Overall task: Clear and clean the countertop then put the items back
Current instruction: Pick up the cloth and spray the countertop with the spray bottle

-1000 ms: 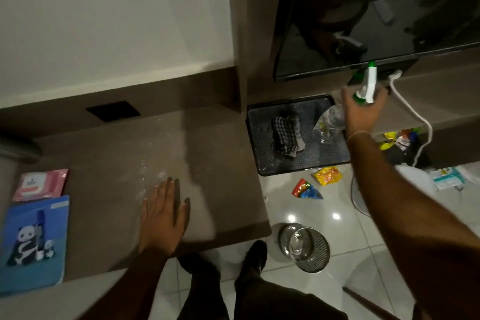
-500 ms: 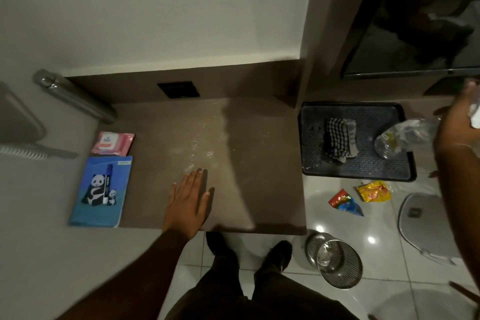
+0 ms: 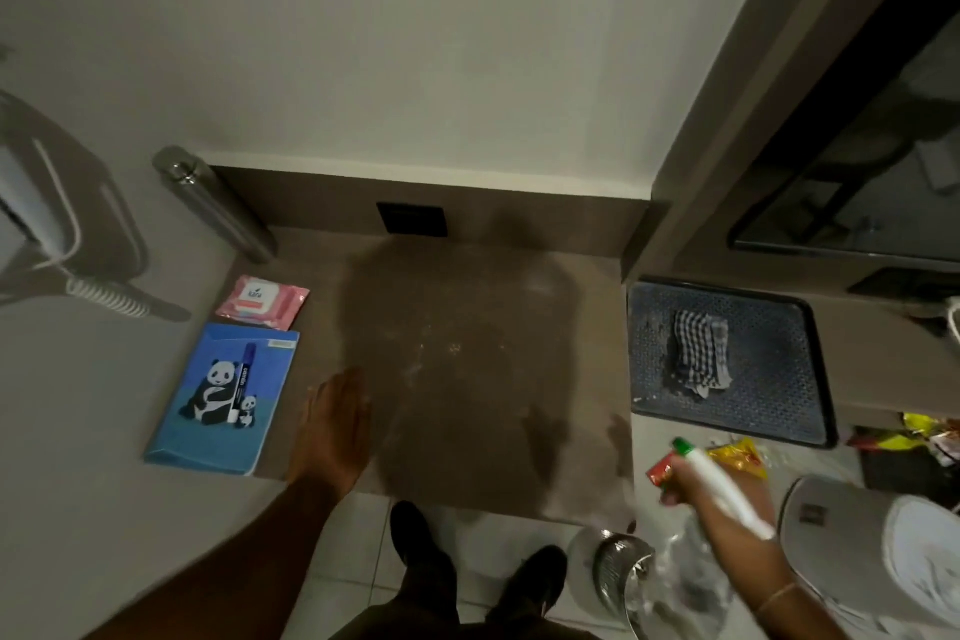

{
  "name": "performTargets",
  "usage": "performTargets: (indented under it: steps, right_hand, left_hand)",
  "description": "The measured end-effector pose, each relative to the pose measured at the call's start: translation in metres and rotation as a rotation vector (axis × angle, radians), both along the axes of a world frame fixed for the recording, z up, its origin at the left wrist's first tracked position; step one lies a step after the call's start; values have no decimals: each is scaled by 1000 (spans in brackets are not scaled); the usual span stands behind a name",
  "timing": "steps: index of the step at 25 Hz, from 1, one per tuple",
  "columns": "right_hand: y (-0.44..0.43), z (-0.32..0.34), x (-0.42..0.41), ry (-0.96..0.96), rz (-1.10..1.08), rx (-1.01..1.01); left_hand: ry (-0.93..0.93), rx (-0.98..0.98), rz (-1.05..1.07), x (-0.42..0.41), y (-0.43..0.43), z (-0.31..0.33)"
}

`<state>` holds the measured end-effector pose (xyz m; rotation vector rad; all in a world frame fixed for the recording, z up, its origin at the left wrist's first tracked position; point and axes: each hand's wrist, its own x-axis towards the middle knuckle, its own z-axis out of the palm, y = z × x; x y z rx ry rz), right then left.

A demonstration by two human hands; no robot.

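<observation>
The brown countertop (image 3: 467,286) carries white specks near its middle. My left hand (image 3: 332,431) lies flat on its front left part, fingers spread, holding nothing. My right hand (image 3: 727,509) is low at the right, off the counter's front corner, gripping a clear spray bottle (image 3: 722,489) with a white and green nozzle pointing up-left. A blue panda folder (image 3: 223,400) with a marker on it and a pink wipes pack (image 3: 262,301) lie at the counter's left edge. A checked cloth (image 3: 698,353) rests on a black perforated tray (image 3: 779,390) to the right.
A steel flask (image 3: 218,208) stands at the back left corner. A black socket plate (image 3: 413,219) sits in the backsplash. On the tiled floor lie snack wrappers (image 3: 737,455), a metal mesh bin (image 3: 618,572) and a white scale (image 3: 852,525). A dark TV screen (image 3: 883,161) hangs at right.
My right hand has come down from the shelf under the TV to the counter's front right corner, carrying the spray bottle. The view has swung left. My left hand stays flat on the counter.
</observation>
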<state>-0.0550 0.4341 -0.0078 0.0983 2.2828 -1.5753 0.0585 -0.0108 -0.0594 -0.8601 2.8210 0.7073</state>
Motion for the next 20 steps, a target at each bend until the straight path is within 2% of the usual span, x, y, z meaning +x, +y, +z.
performTargets:
  steps: [3, 7, 11, 14, 17, 20]
  right_hand:
    - [-64, 3, 74, -12, 188, -49]
    - [-119, 3, 71, -102, 272, -84]
    - [-135, 8, 66, -77, 189, -85]
    - [-112, 8, 61, -51, 135, 48]
    - [-70, 5, 59, -19, -28, 162]
    - [-42, 13, 67, -93, -64, 242]
  left_hand:
    - [49, -32, 130, 1, -15, -1]
    - [-9, -81, 157, 6, -47, 1]
    - [35, -74, 174, 13, -70, -6]
    - [76, -45, 184, 8, -81, -10]
    - [64, -8, 154, -4, -85, -11]
    - [89, 188, 196, -20, -84, -7]
